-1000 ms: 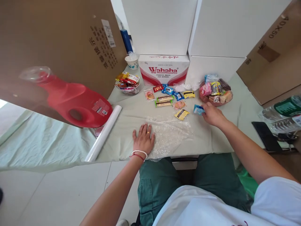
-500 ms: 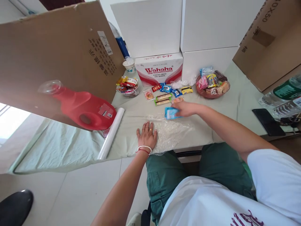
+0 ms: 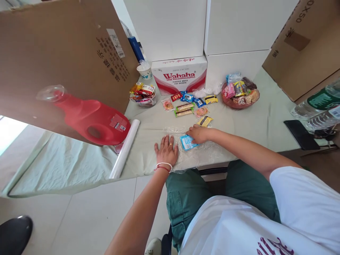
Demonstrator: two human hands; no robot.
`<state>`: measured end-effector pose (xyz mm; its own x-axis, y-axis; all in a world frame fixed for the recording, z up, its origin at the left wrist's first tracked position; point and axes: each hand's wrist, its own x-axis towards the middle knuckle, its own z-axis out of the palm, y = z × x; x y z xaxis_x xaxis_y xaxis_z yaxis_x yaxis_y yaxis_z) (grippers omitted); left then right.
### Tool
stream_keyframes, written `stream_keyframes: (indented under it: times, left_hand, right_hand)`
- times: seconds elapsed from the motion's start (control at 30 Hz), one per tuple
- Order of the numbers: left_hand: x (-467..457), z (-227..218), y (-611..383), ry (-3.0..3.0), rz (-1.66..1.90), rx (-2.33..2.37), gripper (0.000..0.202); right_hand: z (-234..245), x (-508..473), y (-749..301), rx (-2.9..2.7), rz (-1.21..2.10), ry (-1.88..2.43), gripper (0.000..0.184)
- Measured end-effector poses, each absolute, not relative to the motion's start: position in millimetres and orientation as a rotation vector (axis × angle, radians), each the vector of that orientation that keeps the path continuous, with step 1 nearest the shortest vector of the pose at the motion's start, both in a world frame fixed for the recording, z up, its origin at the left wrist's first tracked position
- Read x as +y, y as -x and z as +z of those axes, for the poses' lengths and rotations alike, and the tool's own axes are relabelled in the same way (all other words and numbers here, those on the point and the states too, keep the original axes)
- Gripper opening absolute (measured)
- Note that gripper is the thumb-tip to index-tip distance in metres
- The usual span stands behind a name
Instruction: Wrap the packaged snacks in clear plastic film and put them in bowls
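Observation:
My left hand [image 3: 166, 152] lies flat with its fingers spread, at the left edge of a crinkled sheet of clear plastic film [image 3: 183, 160] on the table. My right hand [image 3: 198, 134] has its fingers closed on the right end of a blue snack packet [image 3: 187, 142], low over the film; whether the packet rests on it I cannot tell. A yellow wrapped snack [image 3: 204, 121] lies just beyond that hand. Farther back are two green-edged wrapped bars [image 3: 184, 112], pink-orange packets [image 3: 201, 111] and several small blue, red and yellow packets [image 3: 188, 97].
A white roll [image 3: 124, 150] and a red jug [image 3: 92, 120] are at left. Behind stand a bowl of snacks [image 3: 143, 101], a Wahaha carton [image 3: 180, 76] and a reddish bowl [image 3: 239, 103] of snacks. A phone [image 3: 301, 134] and plastic bottles [image 3: 320, 101] sit at right.
My right hand has brought the blue packet toward me and slightly left, over the film. The yellow snack behind it now shows. My left hand stays in place.

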<state>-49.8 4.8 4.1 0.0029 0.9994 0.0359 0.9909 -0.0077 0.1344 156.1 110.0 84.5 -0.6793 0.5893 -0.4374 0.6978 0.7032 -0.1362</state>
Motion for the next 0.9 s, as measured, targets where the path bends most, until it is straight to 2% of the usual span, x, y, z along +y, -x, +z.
stream_keyframes:
  times: [0.1, 0.27, 0.53, 0.77, 0.9]
  left_hand:
    - [4, 5, 49, -2.178, 0.19, 2.166, 0.061]
    - [3, 6, 49, -2.19, 0.198, 2.173, 0.061]
    - [3, 7, 48, -2.177, 0.182, 2.174, 0.062]
    - [4, 7, 48, -2.167, 0.17, 2.181, 0.061]
    - [4, 7, 49, -2.133, 0.211, 2.169, 0.06]
  right_hand:
    - [86, 105, -157, 2.562, -0.393, -1.014, 0.052]
    - [101, 105, -166, 2.517, -0.63, -1.031, 0.047]
    - [112, 109, -174, 2.517, -0.78, -0.966, 0.037]
    - [87, 101, -165, 2.516, -0.56, -1.084, 0.04]
    - [85, 95, -176, 2.656, -0.509, -1.305, 0.046]
